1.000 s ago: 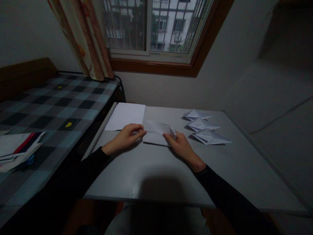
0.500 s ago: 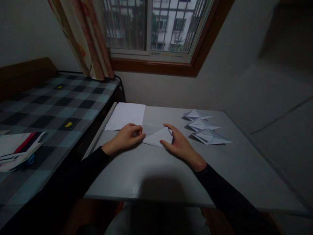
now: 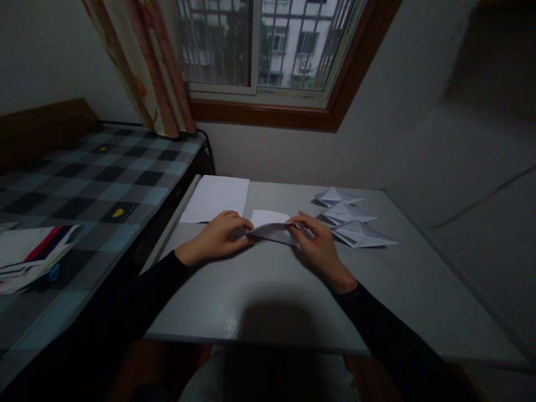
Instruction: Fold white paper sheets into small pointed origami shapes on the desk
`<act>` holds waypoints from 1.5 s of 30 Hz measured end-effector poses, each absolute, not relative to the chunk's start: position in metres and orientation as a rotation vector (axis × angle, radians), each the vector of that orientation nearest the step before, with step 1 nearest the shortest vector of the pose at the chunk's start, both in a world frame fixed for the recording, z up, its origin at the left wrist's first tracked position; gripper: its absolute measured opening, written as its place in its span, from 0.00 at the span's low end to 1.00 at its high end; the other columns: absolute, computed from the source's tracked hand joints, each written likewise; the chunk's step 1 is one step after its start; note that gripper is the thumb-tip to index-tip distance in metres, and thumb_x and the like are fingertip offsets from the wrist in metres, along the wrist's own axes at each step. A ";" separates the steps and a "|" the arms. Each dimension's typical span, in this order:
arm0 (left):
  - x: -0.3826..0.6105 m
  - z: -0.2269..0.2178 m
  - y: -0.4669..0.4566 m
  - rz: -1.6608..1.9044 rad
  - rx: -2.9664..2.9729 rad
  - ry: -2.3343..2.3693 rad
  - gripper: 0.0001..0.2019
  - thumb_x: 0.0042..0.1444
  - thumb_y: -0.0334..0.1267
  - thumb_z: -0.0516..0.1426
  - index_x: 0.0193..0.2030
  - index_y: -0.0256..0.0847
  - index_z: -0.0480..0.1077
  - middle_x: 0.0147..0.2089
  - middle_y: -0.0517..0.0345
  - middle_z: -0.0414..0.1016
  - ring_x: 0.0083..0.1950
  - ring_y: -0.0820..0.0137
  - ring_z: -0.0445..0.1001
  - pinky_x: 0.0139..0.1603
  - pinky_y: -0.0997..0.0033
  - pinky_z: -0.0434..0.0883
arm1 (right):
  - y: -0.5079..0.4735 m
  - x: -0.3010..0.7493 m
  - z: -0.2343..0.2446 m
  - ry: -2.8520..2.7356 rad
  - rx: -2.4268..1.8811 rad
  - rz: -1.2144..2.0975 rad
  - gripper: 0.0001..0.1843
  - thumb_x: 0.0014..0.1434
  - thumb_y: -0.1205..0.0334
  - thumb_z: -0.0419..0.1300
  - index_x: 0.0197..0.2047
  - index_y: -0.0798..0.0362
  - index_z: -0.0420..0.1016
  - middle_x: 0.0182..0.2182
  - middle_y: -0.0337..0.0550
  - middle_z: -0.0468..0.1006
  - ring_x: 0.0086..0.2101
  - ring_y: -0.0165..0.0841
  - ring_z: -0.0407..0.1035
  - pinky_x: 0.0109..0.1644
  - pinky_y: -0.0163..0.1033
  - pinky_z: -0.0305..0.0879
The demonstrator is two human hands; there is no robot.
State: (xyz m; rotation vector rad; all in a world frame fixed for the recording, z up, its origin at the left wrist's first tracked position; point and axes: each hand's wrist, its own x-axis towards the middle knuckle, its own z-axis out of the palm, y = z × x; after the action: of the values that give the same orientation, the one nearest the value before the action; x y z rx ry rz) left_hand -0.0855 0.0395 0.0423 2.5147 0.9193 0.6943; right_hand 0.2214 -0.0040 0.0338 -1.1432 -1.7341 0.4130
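At the table [image 3: 196, 301], left grip [image 3: 224, 234] and right grip [image 3: 319, 245] both closed on folded paper [image 3: 273, 231].

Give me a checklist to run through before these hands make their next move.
1. Left hand at the held paper's left end: ok.
2. Right hand gripping its right end: ok.
3. Held paper lying flat: not ok, its front part bows up.
4. Blank paper flat on the table: ok.
5. Right hand clear of the nearest folded piece: cannot tell.
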 end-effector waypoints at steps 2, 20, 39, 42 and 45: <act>-0.086 0.041 0.040 0.711 2.513 0.894 0.15 0.68 0.51 0.67 0.55 0.48 0.80 0.52 0.52 0.84 0.57 0.55 0.78 0.64 0.51 0.71 | -0.001 0.221 0.033 -1.577 -1.164 0.504 0.06 0.68 0.54 0.68 0.44 0.45 0.83 0.41 0.43 0.87 0.44 0.44 0.81 0.59 0.56 0.78; -0.090 0.046 0.041 1.349 2.187 1.298 0.13 0.71 0.52 0.63 0.46 0.45 0.77 0.46 0.52 0.83 0.49 0.59 0.78 0.56 0.58 0.74 | 0.007 0.224 0.023 -1.268 -1.147 0.752 0.17 0.62 0.51 0.69 0.47 0.44 0.66 0.37 0.41 0.84 0.35 0.40 0.79 0.41 0.45 0.75; -0.081 0.026 0.038 0.501 2.741 0.818 0.18 0.75 0.49 0.62 0.65 0.46 0.79 0.69 0.48 0.81 0.68 0.51 0.79 0.69 0.47 0.71 | -0.005 0.225 0.028 -2.171 -1.451 -0.009 0.06 0.68 0.59 0.66 0.43 0.51 0.84 0.50 0.57 0.82 0.51 0.53 0.76 0.59 0.61 0.74; -0.081 0.024 0.038 0.480 2.777 0.764 0.21 0.75 0.47 0.62 0.69 0.44 0.77 0.72 0.46 0.78 0.69 0.50 0.78 0.71 0.46 0.71 | -0.006 0.225 0.026 -2.288 -1.257 0.152 0.18 0.71 0.62 0.62 0.61 0.51 0.82 0.65 0.56 0.80 0.64 0.52 0.73 0.71 0.63 0.69; -0.081 0.026 0.039 0.462 2.801 0.740 0.20 0.77 0.48 0.60 0.70 0.44 0.77 0.72 0.46 0.78 0.68 0.51 0.79 0.70 0.46 0.72 | -0.007 0.226 0.019 -2.414 -1.216 0.312 0.26 0.78 0.59 0.55 0.75 0.48 0.73 0.75 0.51 0.73 0.73 0.47 0.67 0.79 0.62 0.63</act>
State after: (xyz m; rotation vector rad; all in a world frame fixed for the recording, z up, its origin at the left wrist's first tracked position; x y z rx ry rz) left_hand -0.0815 0.0385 0.0257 2.8009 0.7398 0.4621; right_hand 0.2260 -0.0071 0.0185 -1.2163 -2.4143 0.3120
